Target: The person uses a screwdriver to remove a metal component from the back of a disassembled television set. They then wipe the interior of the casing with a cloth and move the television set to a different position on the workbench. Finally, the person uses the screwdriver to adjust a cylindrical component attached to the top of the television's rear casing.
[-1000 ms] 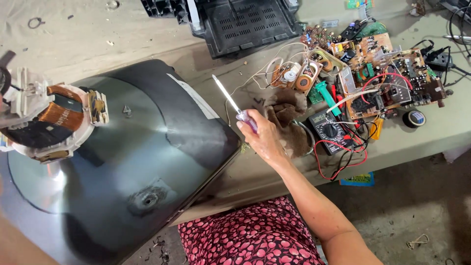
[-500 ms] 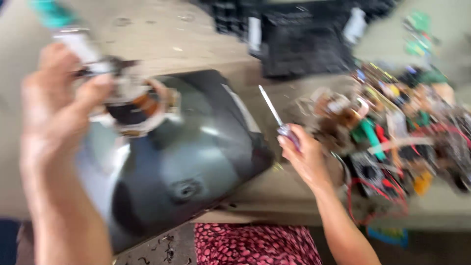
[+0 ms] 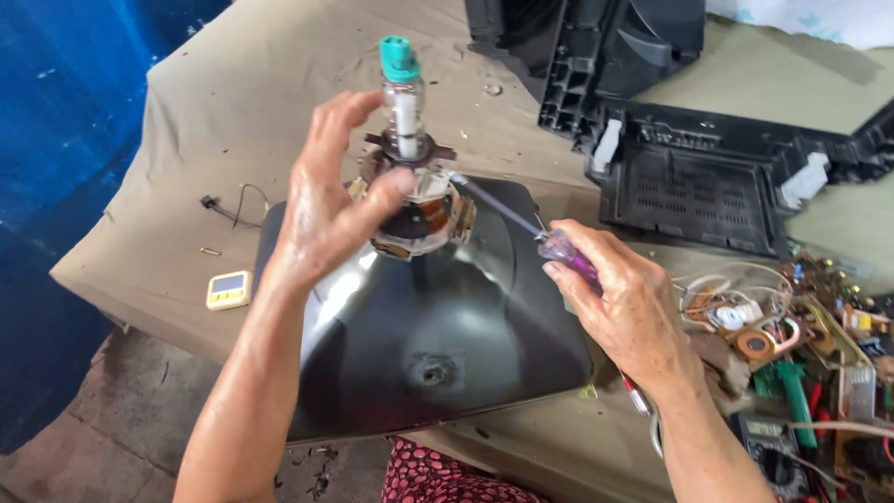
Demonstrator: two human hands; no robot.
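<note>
Bracing yoke (image 3: 419,210) on the picture tube (image 3: 419,326) neck with my left hand (image 3: 326,210), right hand (image 3: 624,298) gripping screwdriver (image 3: 521,222), tip at its clamp.

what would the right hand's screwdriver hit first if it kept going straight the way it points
The right hand aims the screwdriver up-left; its tip is already at the coil assembly on the picture tube neck, which the left hand grips. Depth is unclear.
</note>
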